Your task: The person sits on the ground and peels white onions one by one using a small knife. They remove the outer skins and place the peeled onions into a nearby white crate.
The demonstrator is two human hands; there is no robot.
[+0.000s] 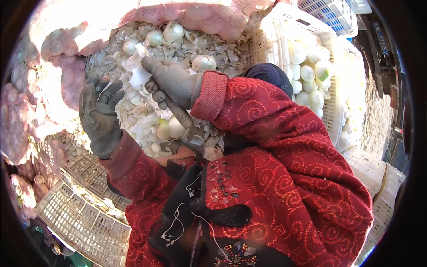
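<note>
My left hand point(101, 116), in a dirty grey glove, is raised at the left. Its fingers are partly bent and apart, and I see nothing held in it. My right hand point(175, 81), gloved the same way, curls its fingers around the brown handle point(179, 115) of a tool, probably a knife; its blade is not plain to see. White onion skin point(138, 75) shows beside its fingertips. Below that hand lie a peeled white onion point(177, 127) and a greenish one point(163, 129). Unpeeled onions point(173, 31) sit beyond it, with another onion point(204, 62) near the right wrist.
Loose onion skins point(230, 55) cover the ground. Pink mesh sacks point(200, 20) of onions lie beyond and at the left. A white plastic crate point(328, 110) of peeled onions point(308, 73) stands at the right. Plastic crates point(88, 217) lie at the lower left.
</note>
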